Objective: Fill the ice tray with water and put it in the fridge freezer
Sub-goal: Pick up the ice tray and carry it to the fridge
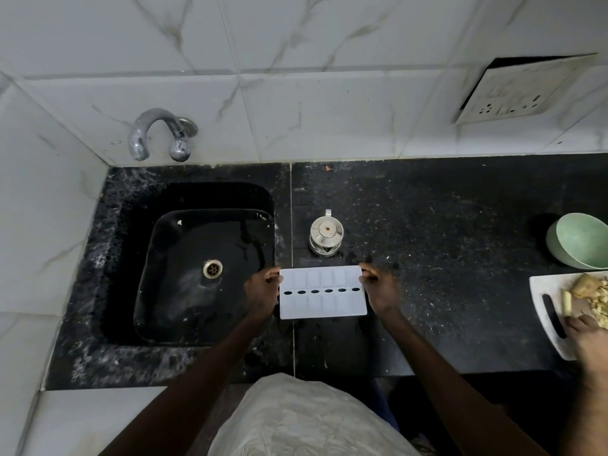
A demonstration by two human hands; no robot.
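The left hand (263, 287) and the right hand (378, 291) each pinch one short end of the white tray (322, 306), which lies flat above the black counter (460, 258). The sink (217, 192) is just left of the tray, with the tap (158, 133) on the wall behind it. A small metal pot (326, 236) stands just behind the tray, and a green bowl (582, 241) sits far right.

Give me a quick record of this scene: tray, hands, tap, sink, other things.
tray: white, held over the counter, right of the sink
left hand: grips the tray's left end
right hand: grips its right end
tap: no water seen running
sink: black, beneath the tap
other: jar behind the tray; green bowl, board at right
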